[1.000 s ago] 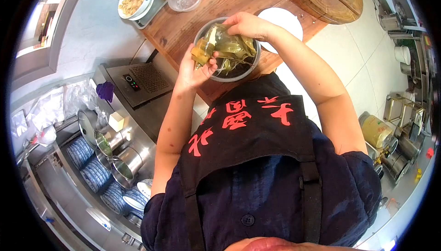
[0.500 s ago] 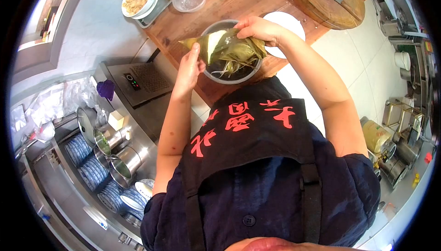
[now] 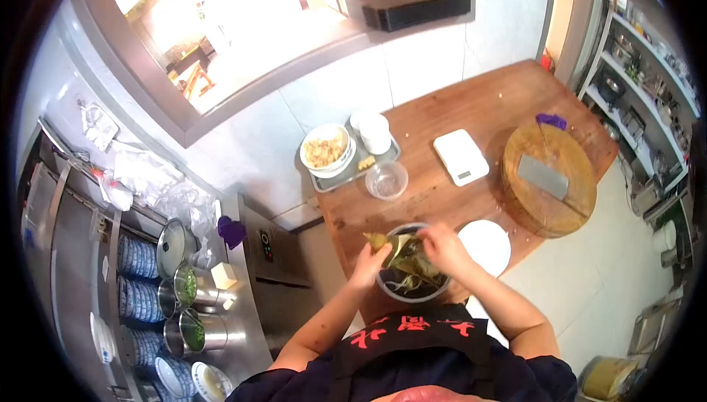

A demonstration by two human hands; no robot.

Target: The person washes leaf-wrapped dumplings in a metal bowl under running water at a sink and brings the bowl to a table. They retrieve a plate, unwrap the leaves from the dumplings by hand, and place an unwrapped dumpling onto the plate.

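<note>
My left hand [image 3: 370,261] is closed on the left end of a green leaf-wrapped zongzi [image 3: 379,241], whose pointed tip sticks up above my fingers. Below and beside it, a round grey bowl [image 3: 414,300] holds a tangle of olive-green leaves [image 3: 412,263] with pale string-like strands. Over the bowl's right side is my right hand [image 3: 445,249], smeared by motion, so its grip on the leaves cannot be made out. A white plate [image 3: 487,247] lies just right of that hand.
On the wooden table [image 3: 434,111] are a clear plastic bowl [image 3: 387,181], a white scale [image 3: 461,157] and a round chopping board [image 3: 519,199] bearing a cleaver [image 3: 543,176]. A tray [image 3: 340,179] carries a bowl of yellowish pieces [image 3: 326,149]. Metal pots [image 3: 213,330] stand left.
The view has tilted up, showing more table and the wall opening. My right hand has come off the leaf's right end and blurs above the bowl; my left hand keeps its hold.
</note>
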